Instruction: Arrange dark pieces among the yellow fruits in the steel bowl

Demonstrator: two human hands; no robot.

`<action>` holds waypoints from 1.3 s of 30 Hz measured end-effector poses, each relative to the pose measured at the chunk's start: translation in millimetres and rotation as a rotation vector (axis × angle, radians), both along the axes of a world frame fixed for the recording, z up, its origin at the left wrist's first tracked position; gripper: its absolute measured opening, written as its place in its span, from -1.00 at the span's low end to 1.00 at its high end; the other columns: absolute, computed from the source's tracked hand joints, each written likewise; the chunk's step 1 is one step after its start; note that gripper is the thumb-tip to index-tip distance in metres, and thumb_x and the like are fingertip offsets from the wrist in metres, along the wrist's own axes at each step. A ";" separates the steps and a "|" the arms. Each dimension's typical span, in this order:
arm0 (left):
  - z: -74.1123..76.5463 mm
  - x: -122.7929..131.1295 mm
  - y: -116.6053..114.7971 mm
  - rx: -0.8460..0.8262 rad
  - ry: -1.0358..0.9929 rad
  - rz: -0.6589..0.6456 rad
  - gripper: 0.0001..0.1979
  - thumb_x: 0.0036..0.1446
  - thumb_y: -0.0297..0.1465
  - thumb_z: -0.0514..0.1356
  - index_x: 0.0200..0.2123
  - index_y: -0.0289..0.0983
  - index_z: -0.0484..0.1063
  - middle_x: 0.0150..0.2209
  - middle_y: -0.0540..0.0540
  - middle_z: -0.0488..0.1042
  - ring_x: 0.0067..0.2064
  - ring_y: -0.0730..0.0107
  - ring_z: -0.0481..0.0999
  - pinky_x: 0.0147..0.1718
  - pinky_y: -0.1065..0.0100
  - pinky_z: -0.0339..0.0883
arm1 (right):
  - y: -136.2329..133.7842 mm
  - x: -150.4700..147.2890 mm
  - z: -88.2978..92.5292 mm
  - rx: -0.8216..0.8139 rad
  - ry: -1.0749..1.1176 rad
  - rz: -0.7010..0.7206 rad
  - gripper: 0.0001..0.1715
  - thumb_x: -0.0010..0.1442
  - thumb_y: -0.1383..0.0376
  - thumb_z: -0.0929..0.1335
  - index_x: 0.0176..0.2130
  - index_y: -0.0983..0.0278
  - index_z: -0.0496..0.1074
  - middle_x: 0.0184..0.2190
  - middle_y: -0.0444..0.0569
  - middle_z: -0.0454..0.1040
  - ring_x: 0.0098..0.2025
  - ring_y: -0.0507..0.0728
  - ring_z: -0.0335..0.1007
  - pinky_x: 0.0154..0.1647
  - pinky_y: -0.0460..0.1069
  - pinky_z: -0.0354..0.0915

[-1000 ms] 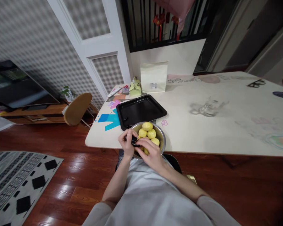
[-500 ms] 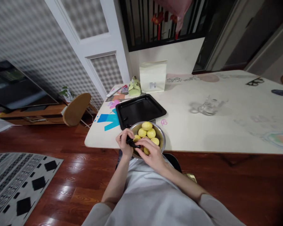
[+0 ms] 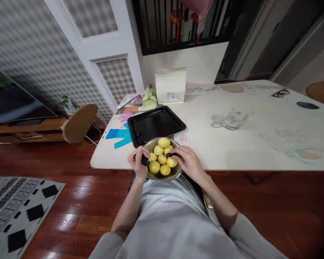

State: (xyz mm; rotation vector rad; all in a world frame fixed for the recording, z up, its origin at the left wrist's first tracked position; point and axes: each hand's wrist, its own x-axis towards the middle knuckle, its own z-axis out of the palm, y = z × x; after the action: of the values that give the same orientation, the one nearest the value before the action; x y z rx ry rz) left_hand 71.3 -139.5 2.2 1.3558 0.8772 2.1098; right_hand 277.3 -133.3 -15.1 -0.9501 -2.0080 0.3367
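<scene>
one black piece (image 3: 172,155) in the right hand (image 3: 190,162) overhangs the bowl (image 3: 161,176).

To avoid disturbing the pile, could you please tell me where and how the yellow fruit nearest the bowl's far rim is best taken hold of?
Probably pinch that yellow fruit around its rounded sides, coming from above: its top is exposed near the far rim of the metal bowl, while other fruits crowd its near side.

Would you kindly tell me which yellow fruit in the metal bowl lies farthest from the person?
The single yellow, oval fruit at the far rim of the round, silver metal bowl; every other one lies closer in.
</scene>
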 end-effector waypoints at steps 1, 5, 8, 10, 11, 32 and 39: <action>-0.5 -0.2 -0.5 -0.005 0.018 -0.003 -0.52 0.35 -0.25 0.14 -0.64 -0.25 0.37 -0.62 -0.04 0.37 -0.53 0.38 0.36 -0.45 0.31 0.20 | 0.5 -0.1 -2.8 0.000 -0.022 0.006 -0.81 0.39 0.36 0.33 -0.08 0.18 0.54 -0.15 0.02 0.62 -0.11 0.24 0.51 -0.04 0.17 0.38; -1.8 -0.2 -2.3 -0.024 0.111 0.014 -0.51 0.36 -0.20 0.13 -0.63 -0.24 0.39 -0.62 -0.05 0.39 -0.53 0.35 0.38 -0.44 0.29 0.24 | 2.9 -3.7 -10.3 0.008 -0.050 -0.002 -0.81 0.38 0.40 0.33 -0.10 0.20 0.53 -0.15 0.03 0.63 -0.11 0.24 0.51 -0.03 0.17 0.35; -2.0 0.7 -2.9 -0.006 0.139 0.004 -0.51 0.38 -0.22 0.13 -0.62 -0.24 0.39 -0.61 -0.05 0.40 -0.53 0.36 0.38 -0.43 0.29 0.26 | 3.9 -5.5 -9.7 0.020 -0.058 -0.016 -0.83 0.36 0.39 0.36 -0.09 0.20 0.54 -0.14 0.04 0.62 -0.09 0.25 0.51 -0.03 0.18 0.36; -2.0 1.2 -2.9 0.014 0.140 -0.015 -0.52 0.39 -0.26 0.12 -0.61 -0.25 0.40 -0.60 -0.05 0.42 -0.52 0.37 0.39 -0.43 0.30 0.25 | 1.7 -7.7 -5.9 0.037 -0.047 -0.014 -0.82 0.36 0.39 0.36 -0.08 0.20 0.54 -0.12 0.04 0.62 -0.07 0.26 0.50 -0.02 0.19 0.37; -2.0 1.3 -2.9 0.023 0.140 -0.023 -0.53 0.39 -0.28 0.12 -0.60 -0.26 0.41 -0.59 -0.04 0.43 -0.51 0.38 0.40 -0.42 0.31 0.25 | -0.7 -9.9 -3.2 0.049 -0.034 -0.004 -0.81 0.36 0.39 0.35 -0.07 0.20 0.54 -0.11 0.04 0.62 -0.07 0.26 0.50 -0.01 0.19 0.38; -0.5 0.7 -7.1 -0.063 0.381 -0.009 -0.54 0.42 -0.23 0.10 -0.55 -0.27 0.42 -0.55 -0.02 0.45 -0.49 0.41 0.42 -0.41 0.36 0.29 | -27.3 -65.6 21.2 0.380 0.109 -0.030 -0.82 0.36 0.38 0.37 -0.10 0.21 0.59 -0.05 0.08 0.58 0.02 0.23 0.49 0.06 0.18 0.53; -5.5 -1.3 -5.4 -0.049 0.357 -0.006 -0.56 0.43 -0.22 0.09 -0.49 -0.27 0.46 -0.53 -0.03 0.47 -0.48 0.40 0.44 -0.42 0.35 0.30 | -27.1 -68.6 15.9 0.456 0.120 -0.028 -0.82 0.35 0.39 0.38 -0.08 0.24 0.56 -0.07 0.10 0.60 0.01 0.24 0.50 0.05 0.18 0.54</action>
State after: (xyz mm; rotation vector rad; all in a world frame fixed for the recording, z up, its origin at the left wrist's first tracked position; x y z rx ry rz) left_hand 70.0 -144.8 -3.3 1.7376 1.0520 1.8563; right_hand 208.6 -160.4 0.8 -0.6516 -1.8478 -0.0802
